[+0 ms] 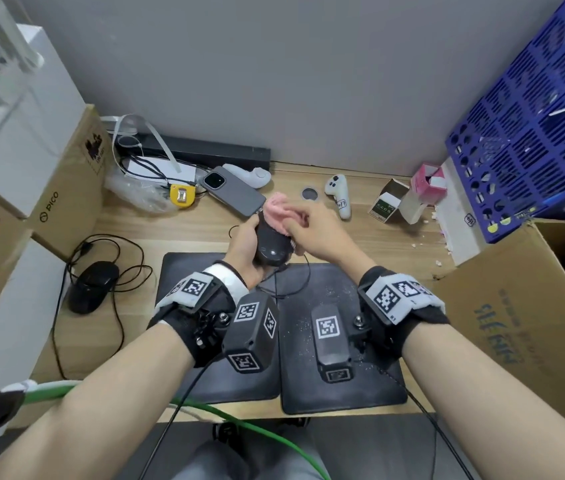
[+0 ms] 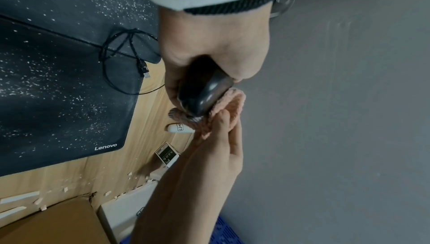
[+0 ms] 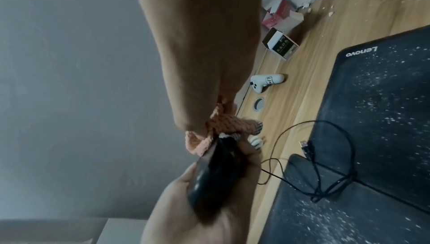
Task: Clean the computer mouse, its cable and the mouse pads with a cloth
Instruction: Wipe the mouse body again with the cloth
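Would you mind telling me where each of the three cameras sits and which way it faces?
Head: worn on the head, looking down at the desk; both forearms, left hand, right hand show.
Left wrist: on the left wrist, looking along the left hand at the mouse; the right hand enters.
Right wrist: on the right wrist, looking along the hand at the pink cloth; the left hand enters.
Shared: all show mouse and cloth; both wrist views the speckled mouse pad.

Bright, even head view with bowed wide-angle edges; dimmer, motion-blurred wrist views (both softly grainy).
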A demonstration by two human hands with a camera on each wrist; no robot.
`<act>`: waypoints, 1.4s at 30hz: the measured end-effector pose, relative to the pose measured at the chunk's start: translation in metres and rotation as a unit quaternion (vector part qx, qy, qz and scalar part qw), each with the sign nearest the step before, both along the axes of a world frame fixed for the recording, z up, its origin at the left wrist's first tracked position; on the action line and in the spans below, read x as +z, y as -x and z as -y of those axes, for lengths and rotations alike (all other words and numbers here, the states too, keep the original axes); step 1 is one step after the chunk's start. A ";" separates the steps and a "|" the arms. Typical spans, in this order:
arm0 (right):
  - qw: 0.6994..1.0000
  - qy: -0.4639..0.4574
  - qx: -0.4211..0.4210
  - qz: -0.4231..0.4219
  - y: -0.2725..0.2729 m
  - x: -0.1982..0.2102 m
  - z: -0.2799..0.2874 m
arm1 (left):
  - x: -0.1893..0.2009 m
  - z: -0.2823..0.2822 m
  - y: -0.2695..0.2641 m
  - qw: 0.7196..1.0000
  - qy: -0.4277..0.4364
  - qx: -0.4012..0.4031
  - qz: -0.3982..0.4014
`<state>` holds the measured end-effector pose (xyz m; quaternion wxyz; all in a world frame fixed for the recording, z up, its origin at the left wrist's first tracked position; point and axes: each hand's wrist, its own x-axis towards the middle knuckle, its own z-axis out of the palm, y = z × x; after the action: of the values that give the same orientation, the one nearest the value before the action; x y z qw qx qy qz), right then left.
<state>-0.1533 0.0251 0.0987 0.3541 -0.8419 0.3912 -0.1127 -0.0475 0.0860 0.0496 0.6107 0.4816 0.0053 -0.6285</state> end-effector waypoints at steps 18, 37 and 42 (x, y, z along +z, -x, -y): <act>0.989 0.012 -0.127 0.067 0.012 -0.003 0.012 | 0.010 0.001 0.010 0.996 0.038 -0.046 -0.069; 0.994 -0.006 -0.093 0.057 0.004 -0.006 0.002 | 0.013 0.002 0.001 0.995 0.061 -0.068 0.032; 0.988 0.004 -0.124 0.096 -0.008 -0.008 0.002 | 0.018 -0.004 -0.004 0.991 0.037 -0.101 0.075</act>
<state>-0.1452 0.0226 0.0911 0.3698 -0.7736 0.4563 -0.2376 -0.0432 0.0904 0.0674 0.5601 0.5026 -0.1118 -0.6490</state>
